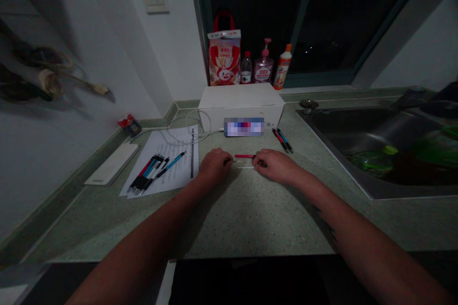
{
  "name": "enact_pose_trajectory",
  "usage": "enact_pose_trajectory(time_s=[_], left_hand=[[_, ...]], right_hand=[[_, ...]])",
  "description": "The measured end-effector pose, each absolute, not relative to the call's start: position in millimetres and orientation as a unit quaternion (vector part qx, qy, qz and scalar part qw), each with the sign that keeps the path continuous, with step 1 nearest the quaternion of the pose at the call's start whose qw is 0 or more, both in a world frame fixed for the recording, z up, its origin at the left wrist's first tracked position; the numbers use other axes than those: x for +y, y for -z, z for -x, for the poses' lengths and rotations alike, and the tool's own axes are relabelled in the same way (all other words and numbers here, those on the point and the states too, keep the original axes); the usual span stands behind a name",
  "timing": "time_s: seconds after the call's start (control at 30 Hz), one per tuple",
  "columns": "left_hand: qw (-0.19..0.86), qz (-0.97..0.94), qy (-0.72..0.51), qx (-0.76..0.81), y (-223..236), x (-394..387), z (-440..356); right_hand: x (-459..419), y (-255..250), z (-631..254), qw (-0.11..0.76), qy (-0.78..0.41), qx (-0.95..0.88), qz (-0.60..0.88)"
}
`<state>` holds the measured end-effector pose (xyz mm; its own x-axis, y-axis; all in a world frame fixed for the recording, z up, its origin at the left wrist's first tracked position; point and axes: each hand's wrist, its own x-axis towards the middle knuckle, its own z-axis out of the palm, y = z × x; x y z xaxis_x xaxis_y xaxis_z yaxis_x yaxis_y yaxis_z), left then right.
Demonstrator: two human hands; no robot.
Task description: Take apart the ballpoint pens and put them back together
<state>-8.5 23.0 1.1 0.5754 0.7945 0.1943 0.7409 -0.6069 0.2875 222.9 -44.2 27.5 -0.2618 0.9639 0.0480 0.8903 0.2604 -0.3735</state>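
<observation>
Over the middle of the counter, my left hand (pixel 215 167) is closed in a pinch. A tiny pale tip shows at its fingertips, too small to name. My right hand (pixel 275 164) faces it, fingers pressed together; what they hold, if anything, is hidden. Between the hands lies a red pen barrel (pixel 244 156), its right end against the right hand's fingers. Just nearer to me is a thin white stick like a pen refill (pixel 245 167), reaching toward the right fingertips. Two pens, one red (pixel 280 140) and one blue (pixel 285 140), rest beyond my right hand.
Several pens (pixel 148 171) lie on printed sheets (pixel 179 140) at left, beside a flat white box (pixel 112 164). A phone (pixel 244 127) with a white cable (pixel 211 132) leans on a white carton (pixel 241 97). Bottles (pixel 264 69) stand behind. A metal sink (pixel 343 152) is at right.
</observation>
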Motion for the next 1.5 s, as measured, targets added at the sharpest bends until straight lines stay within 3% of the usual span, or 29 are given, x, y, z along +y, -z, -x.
enact_pose_trajectory(time_s=[0.27,0.47,0.63,1.1,1.37,1.5], left_hand=[[0.162,-0.841,-0.226,0.465,0.4,22.9,12.3],[0.417,-0.721,-0.342,0.435,0.3,12.4,5.7],[0.548,-0.682,-0.335,0.349,2.5,1.9,-2.1],[0.318,-0.802,-0.315,0.396,-9.1,2.1,6.8],[0.357,-0.79,-0.304,0.395,-10.4,0.3,6.6],[0.333,-0.8,-0.312,0.39,-9.5,0.1,5.2]], right_hand=[[-42.7,-25.8,-223.4,0.156,-0.127,-0.785,0.586],[-48.9,-30.3,-210.5,0.268,-0.134,-0.799,0.522],[-50.4,-24.7,-200.0,0.254,-0.142,-0.821,0.491],[-44.1,-28.2,-210.4,0.305,-0.186,-0.734,0.578],[-44.8,-25.8,-209.5,0.33,-0.194,-0.734,0.561],[-44.2,-23.1,-208.4,0.298,-0.22,-0.734,0.569]])
